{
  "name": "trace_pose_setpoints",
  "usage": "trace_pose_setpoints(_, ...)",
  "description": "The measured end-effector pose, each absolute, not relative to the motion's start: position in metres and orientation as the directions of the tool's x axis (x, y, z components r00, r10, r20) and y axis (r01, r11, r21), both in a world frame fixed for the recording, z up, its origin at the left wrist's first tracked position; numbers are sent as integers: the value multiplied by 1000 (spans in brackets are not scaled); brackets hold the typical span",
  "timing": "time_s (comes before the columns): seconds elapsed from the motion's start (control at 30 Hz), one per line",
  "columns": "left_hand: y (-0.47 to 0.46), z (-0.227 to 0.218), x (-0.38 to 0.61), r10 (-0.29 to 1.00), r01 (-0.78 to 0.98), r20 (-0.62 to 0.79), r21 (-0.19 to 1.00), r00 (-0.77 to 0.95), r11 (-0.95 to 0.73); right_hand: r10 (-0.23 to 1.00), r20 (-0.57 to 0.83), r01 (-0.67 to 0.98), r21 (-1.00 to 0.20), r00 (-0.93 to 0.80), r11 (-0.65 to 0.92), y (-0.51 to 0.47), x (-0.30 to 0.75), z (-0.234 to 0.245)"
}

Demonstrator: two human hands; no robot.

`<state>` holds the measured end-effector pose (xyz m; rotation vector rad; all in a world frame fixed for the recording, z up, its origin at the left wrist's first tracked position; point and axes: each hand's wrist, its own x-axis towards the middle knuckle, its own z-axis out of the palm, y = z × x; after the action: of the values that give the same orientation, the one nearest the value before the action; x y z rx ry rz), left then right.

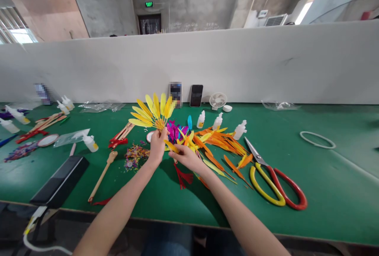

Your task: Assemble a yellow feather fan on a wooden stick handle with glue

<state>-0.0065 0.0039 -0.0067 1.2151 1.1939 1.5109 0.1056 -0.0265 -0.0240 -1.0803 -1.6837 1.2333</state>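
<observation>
Feather fan (156,110) seemingly upright, tips uppermost

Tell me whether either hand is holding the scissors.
No, the scissors lie on the green table; the left hand holds yellow feathers and the right hand a feather.

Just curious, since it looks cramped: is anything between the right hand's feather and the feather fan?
Only the left hand, which grips the feather fan near its base, close by the end of the feather in the right hand. Nothing else visible stands between them.
</observation>
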Motion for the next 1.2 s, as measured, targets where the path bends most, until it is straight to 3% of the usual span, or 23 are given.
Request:
trace_pose_setpoints(0.13, 3, -6, -5, 959, -68, 162, 981, -230, -182, 938, 74, 150, -980, -338, 131, -27, 105, -23)
trace_pose_setpoints(0.23, 4, -3, -4, 953, -123, 126, 979, -277, -165, 970, 19, 10, -1000, -241, 22, -24, 109, -19)
trace_pose_setpoints(0.4, 4, 2, 0, 979, -357, 28, 929, -203, -101, 988, -127, -319, -936, -93, -151, -18, 119, -17)
trace_pose_setpoints(0.6, -2, 1, 6, 996, -417, 0, 908, -89, -37, 975, -202, -460, -860, -92, -221, -18, 121, -16)
trace_pose_setpoints(0.8, -5, 1, 7, 999, -459, -35, 888, 8, 35, 978, -131, -468, -863, -162, -193, -19, 120, -19)
trace_pose_setpoints(0.97, -1, -1, 5, 992, -413, -47, 906, 117, 92, 961, -79, -354, -919, -267, -174, -20, 114, -22)
trace_pose_setpoints(1.2, 2, -3, 2, 999, -465, -40, 885, 1, 36, 967, -124, -169, -972, -222, -164, -21, 120, -18)
